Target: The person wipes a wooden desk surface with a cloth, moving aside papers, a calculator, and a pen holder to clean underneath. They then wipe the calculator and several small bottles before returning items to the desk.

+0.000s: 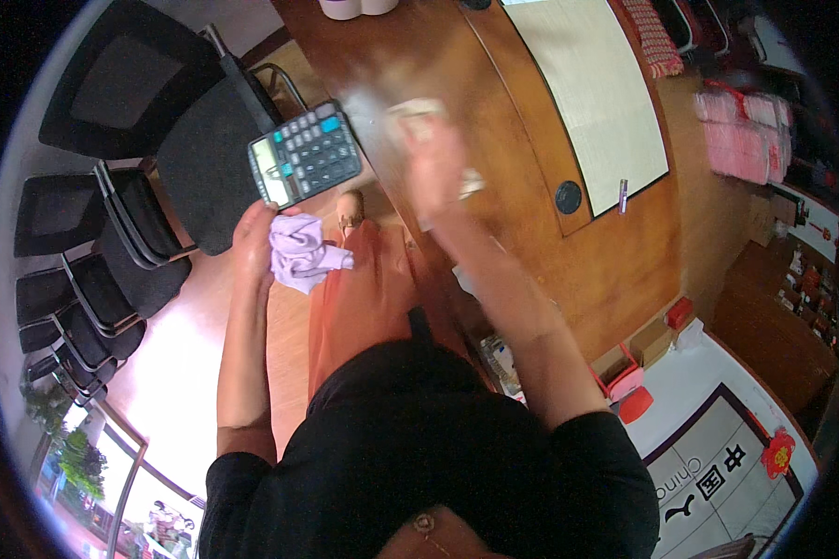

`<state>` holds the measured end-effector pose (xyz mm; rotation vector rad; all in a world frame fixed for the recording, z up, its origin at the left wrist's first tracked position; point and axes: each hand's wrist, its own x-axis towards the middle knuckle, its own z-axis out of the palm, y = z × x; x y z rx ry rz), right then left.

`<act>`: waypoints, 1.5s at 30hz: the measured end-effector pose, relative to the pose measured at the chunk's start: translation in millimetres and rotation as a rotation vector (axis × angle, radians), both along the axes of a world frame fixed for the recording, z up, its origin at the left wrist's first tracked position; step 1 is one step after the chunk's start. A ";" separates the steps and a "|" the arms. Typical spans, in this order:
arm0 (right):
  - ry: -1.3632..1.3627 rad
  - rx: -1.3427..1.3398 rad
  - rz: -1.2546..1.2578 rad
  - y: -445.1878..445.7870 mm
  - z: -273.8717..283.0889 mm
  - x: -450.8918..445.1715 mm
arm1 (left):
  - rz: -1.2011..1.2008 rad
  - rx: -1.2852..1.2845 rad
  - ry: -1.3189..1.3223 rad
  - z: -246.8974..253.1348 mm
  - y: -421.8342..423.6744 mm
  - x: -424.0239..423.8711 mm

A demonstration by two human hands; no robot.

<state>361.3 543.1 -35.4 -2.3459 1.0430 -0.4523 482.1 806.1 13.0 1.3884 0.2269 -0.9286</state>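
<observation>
My left hand (252, 241) grips a dark desk calculator (318, 157) by its display end, away from the table. A crumpled lavender cloth (299, 253) hangs at the same hand, partly covering its fingers. Over the brown wooden table (622, 262), my right hand (435, 164) is motion-blurred and holds a pale cloth (419, 108) against the tabletop near its edge. A wet-looking sheen (367, 115) shows on the wood beside that cloth. The fingers of the right hand are too blurred to make out singly.
A pale mat (594, 91) with a dark border lies along the table's far side, with a small purple tube (623, 196) on it. A round black cap (568, 197) sits nearby. Black mesh chairs (213, 133) line the left. Boxes (654, 342) stand beyond the right end.
</observation>
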 end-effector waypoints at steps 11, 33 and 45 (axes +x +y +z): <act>-0.097 -0.020 0.209 -126.5 46.0 -36.1 | 0.111 -0.045 0.054 25.5 15.6 17.5; -0.325 0.325 -0.597 22.3 157.2 -308.0 | -0.740 -0.303 0.666 78.3 -139.3 -103.3; -0.761 0.319 -1.079 90.8 168.3 -535.6 | -0.899 -0.140 1.270 64.2 -241.7 -434.7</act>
